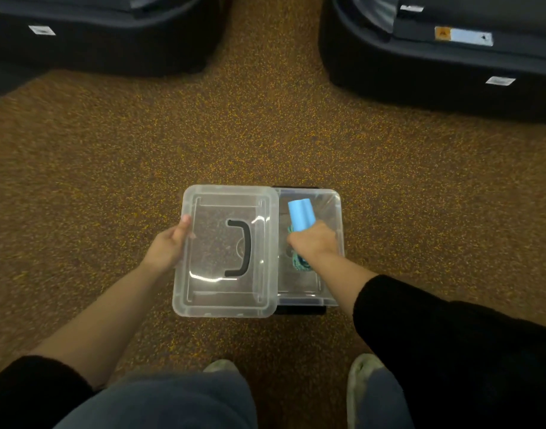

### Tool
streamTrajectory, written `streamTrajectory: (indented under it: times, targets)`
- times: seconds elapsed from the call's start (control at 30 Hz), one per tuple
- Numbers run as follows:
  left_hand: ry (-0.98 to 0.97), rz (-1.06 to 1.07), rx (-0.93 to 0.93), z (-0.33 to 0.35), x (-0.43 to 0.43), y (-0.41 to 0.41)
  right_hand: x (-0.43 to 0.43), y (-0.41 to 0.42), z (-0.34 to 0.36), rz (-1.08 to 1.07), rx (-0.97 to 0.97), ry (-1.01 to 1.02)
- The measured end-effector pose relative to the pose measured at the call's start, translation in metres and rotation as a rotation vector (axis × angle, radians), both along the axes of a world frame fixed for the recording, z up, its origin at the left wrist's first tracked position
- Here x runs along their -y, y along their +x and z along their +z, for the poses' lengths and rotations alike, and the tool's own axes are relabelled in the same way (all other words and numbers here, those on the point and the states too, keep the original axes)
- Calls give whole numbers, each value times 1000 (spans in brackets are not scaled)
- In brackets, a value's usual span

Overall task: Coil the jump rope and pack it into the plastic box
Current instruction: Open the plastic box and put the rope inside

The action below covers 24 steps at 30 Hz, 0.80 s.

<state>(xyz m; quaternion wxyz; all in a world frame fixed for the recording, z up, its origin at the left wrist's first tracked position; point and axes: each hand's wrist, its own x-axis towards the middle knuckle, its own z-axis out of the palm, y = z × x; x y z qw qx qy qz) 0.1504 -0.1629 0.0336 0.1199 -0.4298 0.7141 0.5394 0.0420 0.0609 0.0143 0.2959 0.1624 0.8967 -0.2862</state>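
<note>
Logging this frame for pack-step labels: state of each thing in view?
box: open, on the floor
lid: off, held beside the box
jump rope: coiled, going into the box
left hand: gripping the lid's edge
right hand: closed around the jump rope

Clear glossy plastic lid (225, 252) with matt black plastic handle (241, 247); clear glossy plastic box (330, 212). Smooth matt light-blue jump rope handles (301, 215), teal braided cord (298, 263). Rough speckled brown-yellow rubbery floor (265, 134). Black cloth sleeves (420, 329).
</note>
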Motion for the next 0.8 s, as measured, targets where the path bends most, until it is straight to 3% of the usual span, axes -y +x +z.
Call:
streamTrajectory:
  times: [0.37,0.63,0.8]
  targets:
    - [-40,40,68,-17,24,10,11,6,-61,-140,100,-25]
    - [-15,51,-11,-28,18,11,17,13,-91,-299,87,-129]
    - [-2,71,-32,-30,22,15,27,14,-105,-209,24,36]
